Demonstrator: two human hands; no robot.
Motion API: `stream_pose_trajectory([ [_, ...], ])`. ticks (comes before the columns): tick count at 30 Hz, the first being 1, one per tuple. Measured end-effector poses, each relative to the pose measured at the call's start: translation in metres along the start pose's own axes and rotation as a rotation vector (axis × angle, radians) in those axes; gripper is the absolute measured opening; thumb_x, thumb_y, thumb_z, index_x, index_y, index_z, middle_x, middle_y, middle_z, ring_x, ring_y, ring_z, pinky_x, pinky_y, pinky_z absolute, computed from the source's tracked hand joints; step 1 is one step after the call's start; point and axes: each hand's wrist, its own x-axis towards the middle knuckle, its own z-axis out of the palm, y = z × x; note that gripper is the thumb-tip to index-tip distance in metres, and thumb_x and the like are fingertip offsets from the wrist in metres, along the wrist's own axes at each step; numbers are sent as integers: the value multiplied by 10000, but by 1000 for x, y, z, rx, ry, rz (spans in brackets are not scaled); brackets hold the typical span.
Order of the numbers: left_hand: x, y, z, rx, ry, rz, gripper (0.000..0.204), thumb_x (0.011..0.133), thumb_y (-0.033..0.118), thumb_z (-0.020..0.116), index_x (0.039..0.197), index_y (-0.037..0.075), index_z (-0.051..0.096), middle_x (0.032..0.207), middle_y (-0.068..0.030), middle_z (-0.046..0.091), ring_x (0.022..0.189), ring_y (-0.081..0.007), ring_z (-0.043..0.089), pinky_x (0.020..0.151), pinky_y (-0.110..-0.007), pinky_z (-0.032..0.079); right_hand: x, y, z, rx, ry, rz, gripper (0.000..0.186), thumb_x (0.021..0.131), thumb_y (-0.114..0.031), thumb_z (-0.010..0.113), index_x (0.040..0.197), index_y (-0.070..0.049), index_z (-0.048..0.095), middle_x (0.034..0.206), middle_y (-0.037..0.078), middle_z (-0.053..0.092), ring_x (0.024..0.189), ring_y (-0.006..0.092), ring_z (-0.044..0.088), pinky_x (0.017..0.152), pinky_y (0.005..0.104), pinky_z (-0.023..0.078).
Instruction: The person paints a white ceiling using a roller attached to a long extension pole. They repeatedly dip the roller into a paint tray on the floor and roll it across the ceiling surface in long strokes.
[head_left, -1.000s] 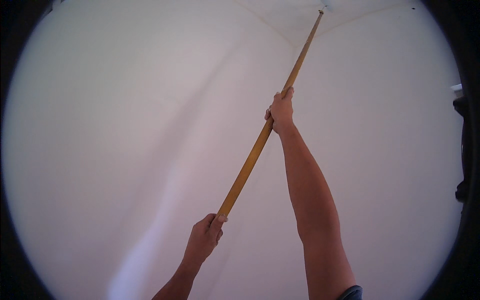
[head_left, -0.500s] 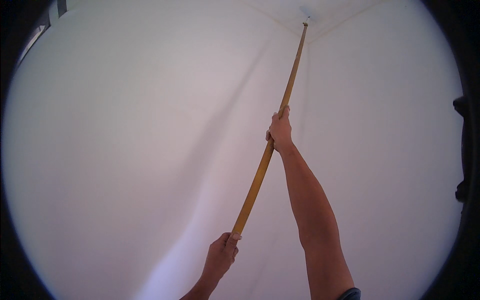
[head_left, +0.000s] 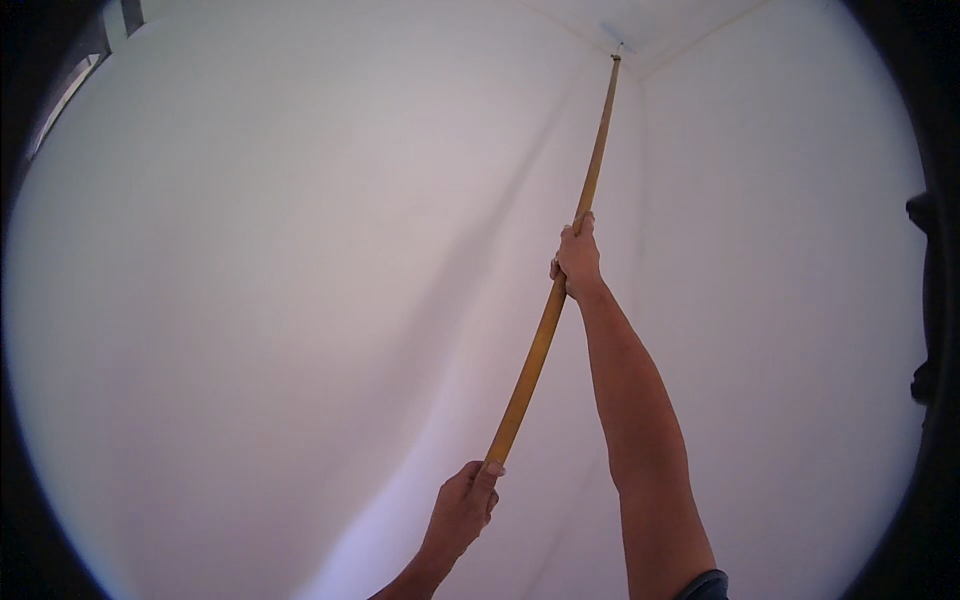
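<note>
The left hand [head_left: 465,505] wraps its fingers round the yellow pole's [head_left: 538,355] lower end, while the right hand [head_left: 578,258] grips it higher up.

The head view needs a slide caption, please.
Left hand and right hand grip a yellow pole angled toward the ceiling.

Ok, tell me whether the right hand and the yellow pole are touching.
Touching. The head view shows the right hand wrapped around the yellow pole, partway up its length, above the left hand.
</note>
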Motion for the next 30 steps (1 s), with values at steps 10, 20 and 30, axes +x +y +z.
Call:
stream_pose_trajectory([
  [10,0,2,6,52,56,-48,424,1105,430,503,1124,30,641,661,23,489,462,-43,400,397,-235,353,-3,0,2,-42,36,-19,645,1087,-216,453,1661,-194,160,774,111,618,494,210,603,417,364,544],
  [20,7,7,10,97,75,-85,409,1101,425,512,1093,37,641,640,16,480,453,-51,408,394,-241,366,-3,-3,1,-21,26,25,627,1104,-223,447,1658,-200,154,727,81,578,463,175,553,404,342,532],
  [30,24,-12,4,74,67,-29,434,1101,450,504,1091,38,640,620,30,456,450,-47,382,402,-235,345,-7,-4,-1,-12,9,-1,656,1099,-234,434,1672,-214,115,734,45,494,472,144,490,393,321,488],
])
